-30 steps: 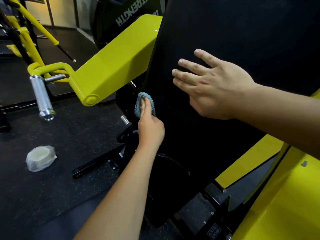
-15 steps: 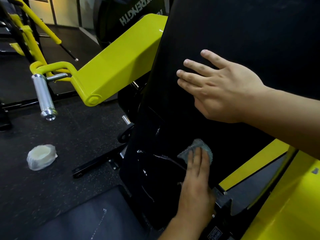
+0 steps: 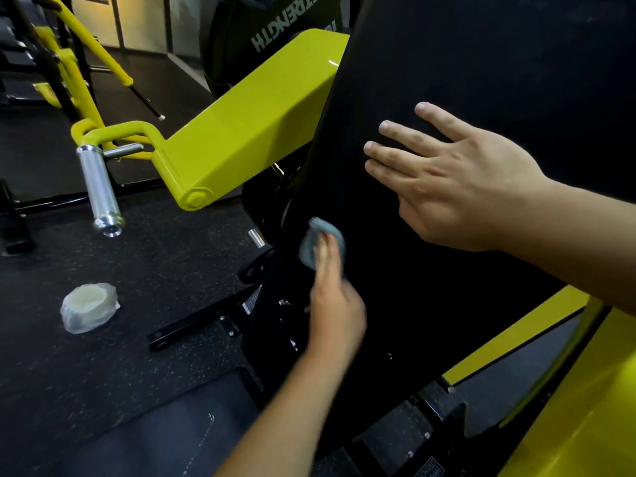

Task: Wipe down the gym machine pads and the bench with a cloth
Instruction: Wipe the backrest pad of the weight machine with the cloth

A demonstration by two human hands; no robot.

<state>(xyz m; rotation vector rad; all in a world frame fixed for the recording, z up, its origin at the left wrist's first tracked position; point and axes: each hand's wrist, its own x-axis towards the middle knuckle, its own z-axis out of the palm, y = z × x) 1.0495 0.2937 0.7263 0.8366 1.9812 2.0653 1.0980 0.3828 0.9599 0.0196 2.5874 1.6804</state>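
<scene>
Right now the left hand (image 3: 330, 304) presses a small grey-blue cloth (image 3: 318, 244) against the left edge of the tall black pad (image 3: 481, 63), low down and just beside the dark frame parts behind it. Its fingers lie over the cloth and are blurred with motion, so I cannot tell whether they are straight or curled around it. The right hand (image 3: 461, 180) lies flat on the pad higher up, fingers straight and slightly spread, holding nothing.

Several things could go wrong, in my judgement. The cloth is bunched small and sits right at the pad's edge, so a fast stroke may carry it off the vinyl and knock the knuckles against the chrome pin (image 3: 256, 237) or the yellow lever arm (image 3: 247, 132) close by. A wad that small also covers little per pass, so streaks or missed strips are likely. The bracing palm may leave fresh prints on the pad that need another wipe. On the floor, a wrapped roll (image 3: 88, 306) lies well apart from the machine, a possible trip hazard.

Half a second ago the cloth was further right and lower, nearer the pad's bottom; now it has swept back up and left to the edge, close to where it sat a second ago. The right hand has barely moved
</scene>
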